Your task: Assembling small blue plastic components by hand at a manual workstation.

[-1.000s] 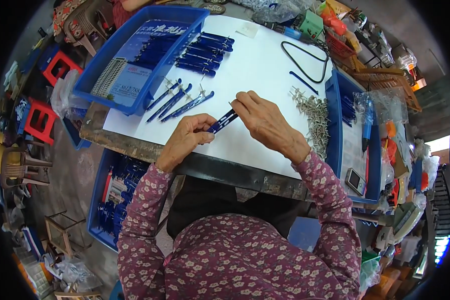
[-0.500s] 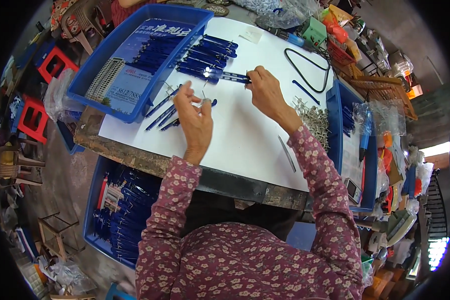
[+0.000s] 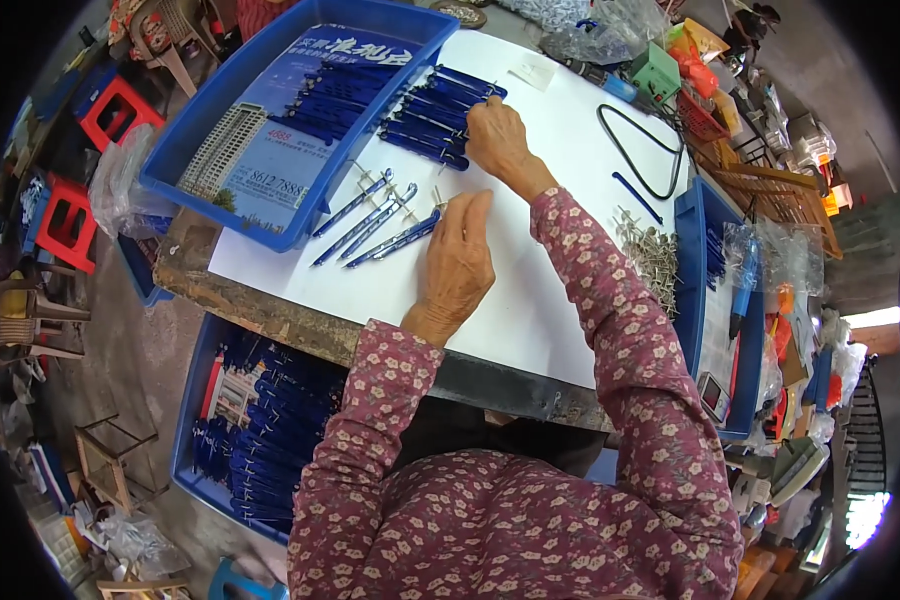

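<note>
My right hand (image 3: 498, 140) is closed at the right ends of a stack of dark blue slotted strips (image 3: 425, 130); its fingertips are hidden, so what it grips does not show. Lower on the white sheet (image 3: 560, 240), my left hand (image 3: 457, 255) has its fingers stretched out, close together. Beside its fingertips lie several loose blue strips (image 3: 365, 222) with metal pins across their ends. The left thumb is out of sight.
A blue tray (image 3: 310, 215) holding more strips stands at the upper left. On the right are a heap of metal pins (image 3: 652, 262), a single strip (image 3: 637, 197), a black loop (image 3: 620, 150) and another blue tray (image 3: 692, 290). A full crate (image 3: 185, 420) sits below the table edge.
My right hand has moved left to the stack, and the strips it held out no longer stick out from it. My left hand has shifted right, its fingers straighter. The view has shifted slightly.
</note>
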Tool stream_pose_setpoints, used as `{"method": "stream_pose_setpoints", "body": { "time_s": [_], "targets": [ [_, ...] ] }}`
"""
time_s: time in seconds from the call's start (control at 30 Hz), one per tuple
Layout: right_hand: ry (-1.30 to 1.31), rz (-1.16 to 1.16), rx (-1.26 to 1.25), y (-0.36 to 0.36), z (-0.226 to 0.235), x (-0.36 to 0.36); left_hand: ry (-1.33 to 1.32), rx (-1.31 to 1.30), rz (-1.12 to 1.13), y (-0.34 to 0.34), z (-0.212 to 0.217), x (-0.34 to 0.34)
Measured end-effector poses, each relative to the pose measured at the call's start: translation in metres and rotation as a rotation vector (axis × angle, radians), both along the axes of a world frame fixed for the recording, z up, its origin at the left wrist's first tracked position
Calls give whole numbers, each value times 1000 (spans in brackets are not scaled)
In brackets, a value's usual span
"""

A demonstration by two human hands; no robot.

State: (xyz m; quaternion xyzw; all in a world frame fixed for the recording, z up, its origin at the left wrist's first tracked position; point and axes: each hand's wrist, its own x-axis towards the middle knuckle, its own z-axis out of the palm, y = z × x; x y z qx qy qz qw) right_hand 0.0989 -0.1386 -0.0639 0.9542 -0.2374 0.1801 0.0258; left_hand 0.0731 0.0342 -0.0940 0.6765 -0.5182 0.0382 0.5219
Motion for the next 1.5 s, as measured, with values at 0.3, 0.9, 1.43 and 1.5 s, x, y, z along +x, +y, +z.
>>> {"method": "stream_pose_setpoints", "body": {
  "time_s": [0.3, 0.9, 1.43, 1.5],
  "targets": [
    [0, 94, -18, -10, -12, 0, -78, 45, -18, -1, 1, -1],
    [25, 78, 103, 14, 8, -67, -159, 133, 487, 4, -7, 21],
    [235, 214, 240, 64, 52, -197, -302, 366, 426, 16, -18, 18],
    [190, 231, 266, 71, 57, -208, -302, 391, 412, 17, -17, 17]
  ]
}}
